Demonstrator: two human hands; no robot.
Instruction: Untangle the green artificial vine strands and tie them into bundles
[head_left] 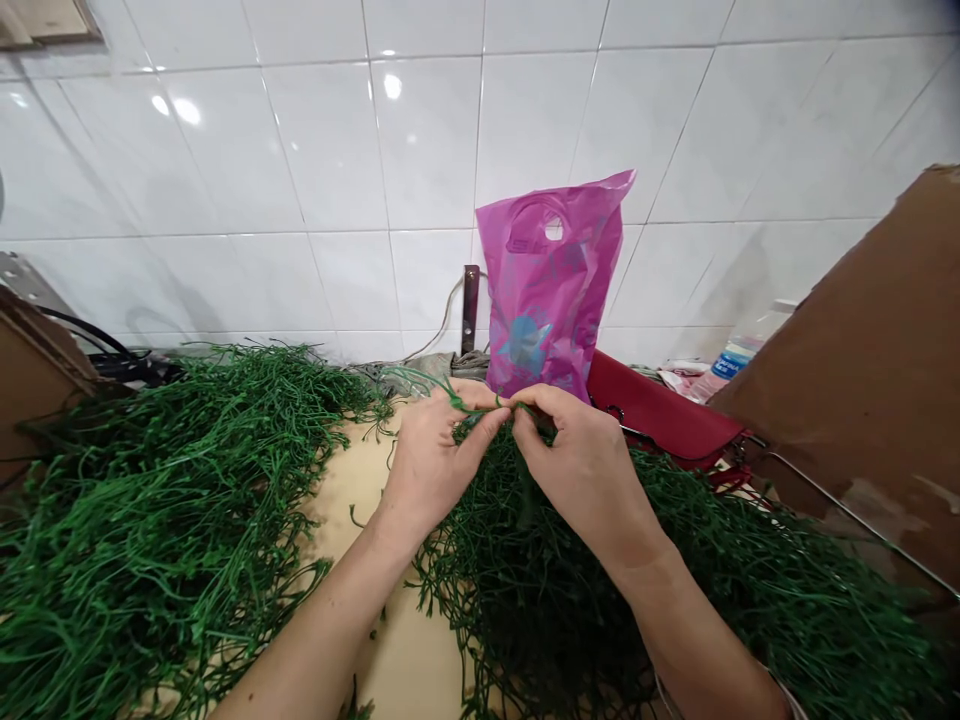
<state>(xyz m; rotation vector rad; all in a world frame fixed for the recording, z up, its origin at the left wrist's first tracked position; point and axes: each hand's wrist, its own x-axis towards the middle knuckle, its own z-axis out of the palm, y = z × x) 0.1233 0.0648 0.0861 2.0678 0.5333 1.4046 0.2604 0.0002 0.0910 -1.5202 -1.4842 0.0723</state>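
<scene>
My left hand [435,460] pinches a thin green plastic stem [457,403], whose loose strands stick out to the left past the knuckles. My right hand [592,465] is closed with thumb and forefinger pressed together on a green piece, its fingertips meeting those of the left. The exact join between the fingertips is too small to make out. Below both hands spreads a dark green heap of similar stems [555,580]. Another, brighter heap of green stems [180,500] lies to the left.
A pale yellow tabletop [416,650] shows between the heaps. Against the tiled wall [322,140] stands a purple plastic bag [551,290]. To the right are a red bag [667,415], a bottle [727,365] and a big cardboard box [855,380]. Black cables [112,350] lie at the left.
</scene>
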